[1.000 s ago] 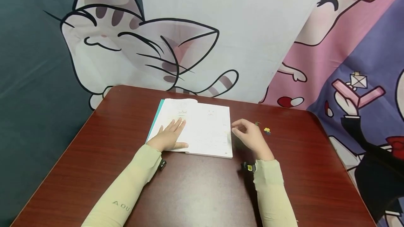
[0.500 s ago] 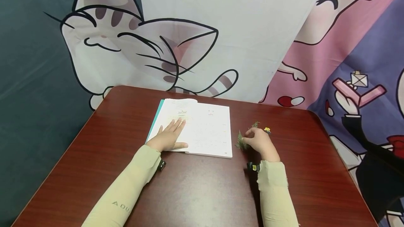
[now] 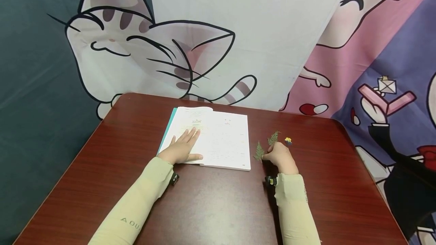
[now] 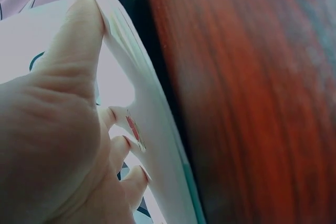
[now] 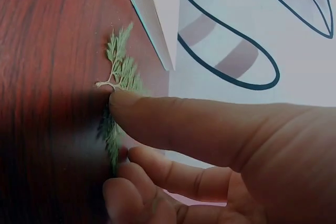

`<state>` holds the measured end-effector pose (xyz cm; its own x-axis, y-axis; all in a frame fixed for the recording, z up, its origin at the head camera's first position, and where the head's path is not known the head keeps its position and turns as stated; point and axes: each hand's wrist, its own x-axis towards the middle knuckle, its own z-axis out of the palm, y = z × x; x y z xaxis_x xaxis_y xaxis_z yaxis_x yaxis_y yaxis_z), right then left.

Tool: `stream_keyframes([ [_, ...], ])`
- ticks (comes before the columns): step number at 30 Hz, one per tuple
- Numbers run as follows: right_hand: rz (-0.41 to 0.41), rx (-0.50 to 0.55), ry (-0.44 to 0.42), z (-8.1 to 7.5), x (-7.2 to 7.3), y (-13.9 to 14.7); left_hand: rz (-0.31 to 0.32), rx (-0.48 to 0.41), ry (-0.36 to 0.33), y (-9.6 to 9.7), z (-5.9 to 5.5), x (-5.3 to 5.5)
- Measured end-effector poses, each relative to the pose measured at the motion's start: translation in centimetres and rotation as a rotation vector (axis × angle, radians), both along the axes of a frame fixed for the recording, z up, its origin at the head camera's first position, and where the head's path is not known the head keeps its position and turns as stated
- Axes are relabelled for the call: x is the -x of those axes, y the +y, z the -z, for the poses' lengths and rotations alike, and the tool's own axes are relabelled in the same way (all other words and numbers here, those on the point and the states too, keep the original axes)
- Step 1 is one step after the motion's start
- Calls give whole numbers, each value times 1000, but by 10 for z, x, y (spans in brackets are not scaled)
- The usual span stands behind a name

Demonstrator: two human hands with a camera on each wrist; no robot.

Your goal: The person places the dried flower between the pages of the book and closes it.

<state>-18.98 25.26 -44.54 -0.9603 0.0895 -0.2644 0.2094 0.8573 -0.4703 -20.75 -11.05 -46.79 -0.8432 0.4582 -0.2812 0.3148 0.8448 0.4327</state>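
Note:
My left hand (image 3: 181,148) rests flat on the left page of an open book (image 3: 231,139), fingers spread. In the left wrist view the thumb (image 4: 81,35) lies along the page near the book's edge. My right hand (image 3: 282,157) is low over the table beside a green fern leaf (image 3: 259,151), at its lower end. The right wrist view has the thumb touching the fern's pale stem (image 5: 107,84), with a gap between thumb and curled fingers. A second fern leaf (image 3: 273,138) lies just beyond the hand, and a small yellow flower (image 3: 288,140) lies to its right.
The book sits on a reddish-brown wooden table (image 3: 218,207), its teal cover edge (image 3: 167,127) showing at the left. Behind the table hangs a cloth printed with a cartoon cat (image 3: 112,59); a pink and purple printed cloth (image 3: 378,67) hangs at the right.
My right hand has moved from beside the book's right edge to the right and slightly down, uncovering both fern leaves. My left hand has stayed on the page.

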Motion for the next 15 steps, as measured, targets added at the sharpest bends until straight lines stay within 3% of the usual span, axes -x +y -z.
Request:
stream_keyframes([
  [15,-72,105,-52,6,4,5,2,-1,0,0,-2,0],
])
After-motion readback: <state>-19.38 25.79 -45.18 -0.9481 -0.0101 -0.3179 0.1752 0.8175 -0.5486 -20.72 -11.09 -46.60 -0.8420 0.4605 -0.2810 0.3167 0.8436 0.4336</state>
